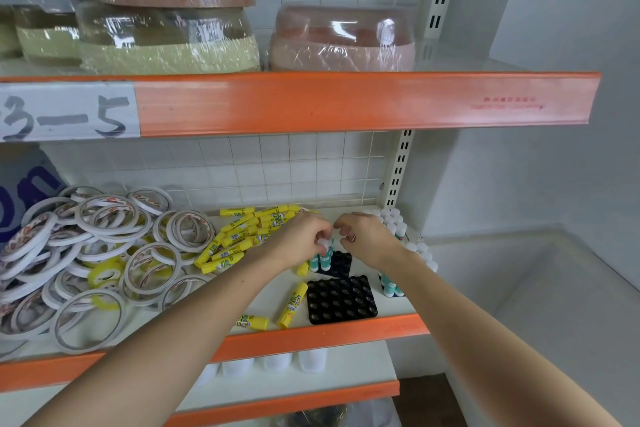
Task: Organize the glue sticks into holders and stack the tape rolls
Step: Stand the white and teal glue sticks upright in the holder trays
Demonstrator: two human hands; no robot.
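Left hand (304, 239) pinching the white cap of a teal glue stick (325, 255), upright in the rear holder (341, 263). Second teal stick (314, 262) upright just beside it, in the same holder. Right hand (367, 239) hovering close by, fingers curled, holding nothing visible. Front holder (341, 300), black, lying near the shelf edge (311, 334). Yellow sticks (242, 236) heaped behind the left hand; two more (273, 314) lying loose beside the front holder. White-capped sticks (394, 224) standing in a group at the far right, partly hidden by the right arm. Tape rolls (86, 260) piled loose on the left of the shelf, overlapping, not stacked. Wrapped tape packs (166, 42) on the upper shelf.
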